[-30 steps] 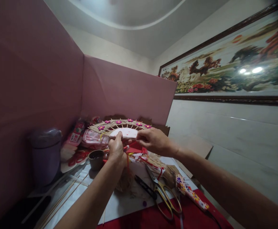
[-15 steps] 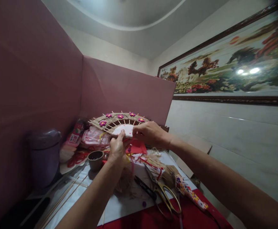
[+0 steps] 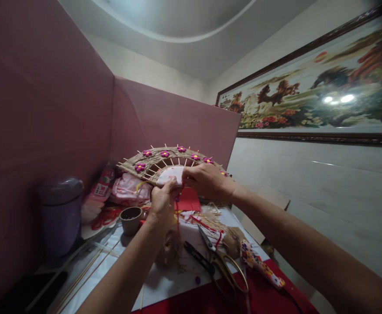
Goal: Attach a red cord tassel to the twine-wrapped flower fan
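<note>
A hand fan (image 3: 188,153) made of thin sticks and twine is held up in front of me, with purple flowers along its curved band. White dotted cloth (image 3: 170,174) covers its lower middle. My left hand (image 3: 162,201) grips the fan's lower edge, thumb on the cloth. My right hand (image 3: 208,179) has its fingers pinched at the cloth's right side and hides part of the fan. A thin red cord (image 3: 178,222) hangs down below the hands. Under them stands a ball of twine (image 3: 169,248), partly behind my left forearm.
Gold-handled scissors (image 3: 225,261), a black-handled tool (image 3: 199,257) and a flower-patterned glue gun (image 3: 261,265) lie at the front right. To the left are a small cup (image 3: 131,220), a purple lidded container (image 3: 60,220) and thin sticks (image 3: 82,279). Pink panels (image 3: 174,122) rise behind.
The fan has risen and turned slightly, so more of its right side and flowers show. The red cord now hangs straighter. Both hands keep their hold.
</note>
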A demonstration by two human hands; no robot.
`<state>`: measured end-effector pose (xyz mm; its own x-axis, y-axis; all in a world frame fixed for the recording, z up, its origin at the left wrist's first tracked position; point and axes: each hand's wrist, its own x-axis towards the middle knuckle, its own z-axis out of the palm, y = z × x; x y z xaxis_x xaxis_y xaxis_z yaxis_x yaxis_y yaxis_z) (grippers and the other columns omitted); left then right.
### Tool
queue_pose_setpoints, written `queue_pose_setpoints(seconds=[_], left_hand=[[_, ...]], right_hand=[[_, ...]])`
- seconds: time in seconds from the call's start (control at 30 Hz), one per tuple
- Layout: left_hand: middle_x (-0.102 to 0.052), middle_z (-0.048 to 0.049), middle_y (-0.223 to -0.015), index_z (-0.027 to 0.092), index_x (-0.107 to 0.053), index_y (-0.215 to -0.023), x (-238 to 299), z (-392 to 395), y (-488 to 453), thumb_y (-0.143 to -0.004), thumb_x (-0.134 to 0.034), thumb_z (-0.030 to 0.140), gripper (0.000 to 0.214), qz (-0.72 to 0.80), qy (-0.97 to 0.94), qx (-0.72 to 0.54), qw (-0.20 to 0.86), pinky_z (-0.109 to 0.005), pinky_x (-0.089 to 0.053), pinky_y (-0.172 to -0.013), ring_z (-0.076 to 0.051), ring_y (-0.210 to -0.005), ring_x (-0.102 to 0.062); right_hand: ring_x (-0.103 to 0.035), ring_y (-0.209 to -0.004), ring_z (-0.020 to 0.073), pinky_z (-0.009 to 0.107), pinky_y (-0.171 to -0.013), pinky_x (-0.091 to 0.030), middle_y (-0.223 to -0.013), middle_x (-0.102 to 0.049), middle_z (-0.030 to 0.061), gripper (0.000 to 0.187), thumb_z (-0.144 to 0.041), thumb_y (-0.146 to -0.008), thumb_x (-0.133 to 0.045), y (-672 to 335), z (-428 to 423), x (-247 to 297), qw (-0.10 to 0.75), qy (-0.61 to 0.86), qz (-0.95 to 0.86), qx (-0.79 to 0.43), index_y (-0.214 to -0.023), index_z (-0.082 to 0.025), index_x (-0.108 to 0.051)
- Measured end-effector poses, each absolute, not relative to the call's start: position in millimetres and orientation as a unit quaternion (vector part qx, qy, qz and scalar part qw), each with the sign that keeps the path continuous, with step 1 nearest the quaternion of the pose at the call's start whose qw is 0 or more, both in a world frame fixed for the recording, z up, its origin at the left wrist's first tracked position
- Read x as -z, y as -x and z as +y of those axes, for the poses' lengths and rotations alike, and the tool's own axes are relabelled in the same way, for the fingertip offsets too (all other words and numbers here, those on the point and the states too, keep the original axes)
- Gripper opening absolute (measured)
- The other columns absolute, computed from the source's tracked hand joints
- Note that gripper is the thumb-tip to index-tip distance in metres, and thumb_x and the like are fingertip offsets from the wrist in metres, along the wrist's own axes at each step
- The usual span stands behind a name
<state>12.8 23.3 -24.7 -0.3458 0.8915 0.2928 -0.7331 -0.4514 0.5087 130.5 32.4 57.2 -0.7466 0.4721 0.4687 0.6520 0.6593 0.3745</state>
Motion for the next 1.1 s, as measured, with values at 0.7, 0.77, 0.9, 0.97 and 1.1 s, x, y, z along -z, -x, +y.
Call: queue_pose_setpoints(seconds=[0.7,0.77,0.9,0.97,1.1], left_hand=[[-0.067,0.0005,-0.061,0.012,-0.063,-0.073,21.9,20.7,-7.2,-0.056,-0.073,0.015,0.02,0.146,-0.295,-0.792,0.514,-0.022,-0.045,-0.053,-0.011,-0.053,-0.06],[-0.068,0.0,-0.063,0.012,-0.063,-0.075,22.4,21.3,-7.2,-0.056,-0.072,0.015,0.022,0.148,-0.296,-0.79,0.516,-0.021,-0.044,-0.052,-0.011,-0.053,-0.06],[-0.068,-0.001,-0.062,0.011,-0.063,-0.075,22.3,19.9,-6.6,-0.055,-0.073,0.015,0.023,0.156,-0.296,-0.783,0.525,-0.023,-0.046,-0.053,-0.013,-0.054,-0.062],[-0.068,-0.0007,-0.061,0.011,-0.063,-0.074,21.6,18.4,-5.8,-0.054,-0.073,0.015,0.023,0.156,-0.295,-0.781,0.528,-0.024,-0.047,-0.054,-0.013,-0.054,-0.062],[-0.068,-0.0005,-0.061,0.012,-0.063,-0.072,20.9,17.3,-3.8,-0.056,-0.075,0.017,0.022,0.145,-0.297,-0.765,0.553,-0.023,-0.046,-0.051,-0.013,-0.053,-0.062]], right_hand=[[-0.05,-0.059,0.0123,0.026,-0.054,-0.023,-0.073,-0.068,0.0034,0.018,-0.02,-0.086,-0.045,-133.1,26.7,-59.2,0.179,0.265,-0.902,0.291,-0.085,-0.018,-0.063],[-0.05,-0.059,0.0123,0.027,-0.055,-0.022,-0.074,-0.068,0.0033,0.018,-0.021,-0.087,-0.045,-133.0,25.7,-59.7,0.171,0.262,-0.904,0.293,-0.086,-0.018,-0.063],[-0.05,-0.058,0.0124,0.026,-0.054,-0.022,-0.074,-0.069,0.0032,0.017,-0.022,-0.087,-0.047,-132.7,28.9,-58.7,0.171,0.26,-0.905,0.29,-0.086,-0.019,-0.064],[-0.049,-0.058,0.0123,0.026,-0.054,-0.023,-0.073,-0.068,0.0031,0.017,-0.023,-0.087,-0.047,-132.8,31.9,-57.8,0.177,0.258,-0.906,0.284,-0.086,-0.02,-0.064],[-0.046,-0.056,0.0116,0.026,-0.054,-0.022,-0.071,-0.066,0.003,0.017,-0.024,-0.086,-0.047,-133.1,34.1,-58.4,0.181,0.26,-0.907,0.279,-0.084,-0.02,-0.063]])
